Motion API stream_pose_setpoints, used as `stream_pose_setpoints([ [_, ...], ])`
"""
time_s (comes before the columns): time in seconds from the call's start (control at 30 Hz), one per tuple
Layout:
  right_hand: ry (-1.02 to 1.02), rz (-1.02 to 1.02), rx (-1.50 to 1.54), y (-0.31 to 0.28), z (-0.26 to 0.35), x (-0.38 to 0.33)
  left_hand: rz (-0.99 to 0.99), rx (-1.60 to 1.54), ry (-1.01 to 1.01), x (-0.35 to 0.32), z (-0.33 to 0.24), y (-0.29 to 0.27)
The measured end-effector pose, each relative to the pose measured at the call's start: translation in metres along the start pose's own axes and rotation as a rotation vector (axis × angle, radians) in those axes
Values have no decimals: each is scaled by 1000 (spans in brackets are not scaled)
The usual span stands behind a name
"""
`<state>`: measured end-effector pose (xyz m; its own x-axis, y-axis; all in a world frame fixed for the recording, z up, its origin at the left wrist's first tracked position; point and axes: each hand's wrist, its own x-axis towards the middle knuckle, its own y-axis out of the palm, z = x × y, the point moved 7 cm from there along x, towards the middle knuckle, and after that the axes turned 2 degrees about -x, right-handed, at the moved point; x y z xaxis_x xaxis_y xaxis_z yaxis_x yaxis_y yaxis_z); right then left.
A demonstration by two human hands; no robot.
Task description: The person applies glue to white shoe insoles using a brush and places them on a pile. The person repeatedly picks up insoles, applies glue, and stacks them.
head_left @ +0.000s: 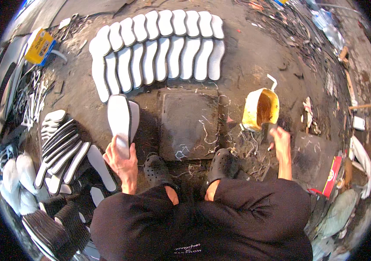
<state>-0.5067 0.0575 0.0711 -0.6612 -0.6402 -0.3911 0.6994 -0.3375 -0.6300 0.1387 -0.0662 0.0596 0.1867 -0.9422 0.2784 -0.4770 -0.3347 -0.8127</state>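
My left hand (122, 161) is closed round the near end of a pair of shoe soles (118, 114), white on top with dark edges, one partly behind the other. Over at the right, my right hand (281, 141) has its fingers curled round a dark, brush-like tool (267, 128), blurred and partly hidden. That tool is at the near rim of a yellow cut-open tub (248, 112), whose inside is coated brown. Between my hands lies a dark square slab (189, 124) with pale thread-like scraps on it.
Two rows of white-faced soles (161, 58) lie on the floor ahead. More soles (66, 152) are heaped at my left, above dark stacks (48, 232). A yellow-blue box (40, 47) stands far left. Scraps and a red box (333, 176) lie at right, my dark clogs (222, 165) below the slab.
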Motion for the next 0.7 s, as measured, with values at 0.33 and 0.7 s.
stream_pose_setpoints([
  [0.33, -476, -27, 428, 35, 211, -79, 189, -333, 162, -35, -83, 60],
  [0.7, -647, 13, -236, 282, 155, -47, 702, -126, 330, -94, -101, 120],
])
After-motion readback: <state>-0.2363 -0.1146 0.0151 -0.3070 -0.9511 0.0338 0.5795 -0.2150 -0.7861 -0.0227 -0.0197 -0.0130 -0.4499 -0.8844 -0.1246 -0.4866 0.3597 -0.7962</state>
